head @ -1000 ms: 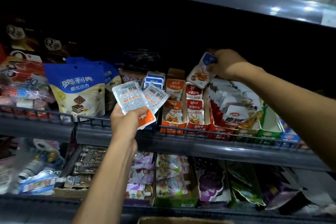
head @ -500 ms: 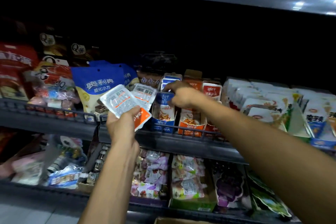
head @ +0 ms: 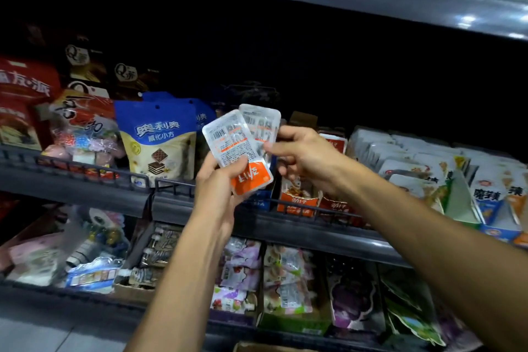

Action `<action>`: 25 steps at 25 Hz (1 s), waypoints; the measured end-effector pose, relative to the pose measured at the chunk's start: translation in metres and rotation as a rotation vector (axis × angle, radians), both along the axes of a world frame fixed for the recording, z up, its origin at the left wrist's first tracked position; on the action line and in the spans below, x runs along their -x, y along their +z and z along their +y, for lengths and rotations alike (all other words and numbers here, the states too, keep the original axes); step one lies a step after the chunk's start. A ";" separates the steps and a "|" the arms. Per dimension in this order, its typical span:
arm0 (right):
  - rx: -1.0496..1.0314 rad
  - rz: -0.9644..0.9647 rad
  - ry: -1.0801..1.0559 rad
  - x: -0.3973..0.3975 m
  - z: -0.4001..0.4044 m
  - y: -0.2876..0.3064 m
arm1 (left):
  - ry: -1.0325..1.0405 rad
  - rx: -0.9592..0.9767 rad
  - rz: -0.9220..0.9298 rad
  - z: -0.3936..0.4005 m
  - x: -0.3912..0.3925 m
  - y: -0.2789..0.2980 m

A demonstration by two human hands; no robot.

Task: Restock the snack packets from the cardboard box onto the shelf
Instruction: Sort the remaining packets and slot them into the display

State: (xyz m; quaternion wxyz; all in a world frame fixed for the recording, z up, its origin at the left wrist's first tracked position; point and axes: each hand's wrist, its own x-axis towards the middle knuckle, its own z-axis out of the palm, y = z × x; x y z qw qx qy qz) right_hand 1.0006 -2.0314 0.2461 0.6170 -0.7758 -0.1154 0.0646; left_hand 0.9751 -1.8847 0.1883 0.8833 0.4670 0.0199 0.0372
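At nine o'clock, the blue pouch (head: 158, 137) read "奥利奥 威化小方"; at three o'clock, a packet (head: 487, 197) read "魔芋爽".

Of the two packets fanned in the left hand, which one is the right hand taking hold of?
The rear packet, the upper right one. The right hand pinches its edge; the front packet, with the orange end, stays under the left hand's thumb.

The two snack packets (head: 238, 148) are white with small grey print, and the front one has a bright orange lower end with white letters. The big pouch (head: 158, 137) beside them is blue on top and cream below, with a brown-and-white layered square. The shelf rail (head: 74, 171) is dark grey.
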 end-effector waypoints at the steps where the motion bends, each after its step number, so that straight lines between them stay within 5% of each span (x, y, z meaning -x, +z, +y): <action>1: 0.010 -0.079 -0.074 0.003 -0.001 -0.004 | 0.040 -0.013 0.035 -0.004 0.001 -0.001; 4: 0.162 -0.479 -0.335 0.015 -0.012 -0.018 | 0.190 0.036 0.195 -0.007 -0.003 -0.006; 9: 0.613 -0.880 -0.244 0.031 -0.033 -0.045 | -0.134 0.085 0.133 -0.016 0.005 0.001; 11: 0.603 -0.839 -0.168 0.036 -0.033 -0.050 | -0.141 -0.034 0.061 -0.025 0.011 0.001; 15: -0.064 -0.267 -0.243 0.042 -0.032 -0.027 | -0.062 -0.188 0.022 -0.027 0.014 0.000; 19: -0.040 0.027 -0.274 0.031 -0.036 -0.019 | -0.099 -0.246 -0.015 -0.033 0.019 0.004; 23: -0.006 -0.265 -0.613 0.007 -0.056 0.002 | 0.099 -0.092 0.170 -0.027 0.008 0.000; 25: 0.145 -0.393 -0.607 -0.006 -0.062 0.012 | 0.149 -0.049 0.226 -0.021 0.004 0.000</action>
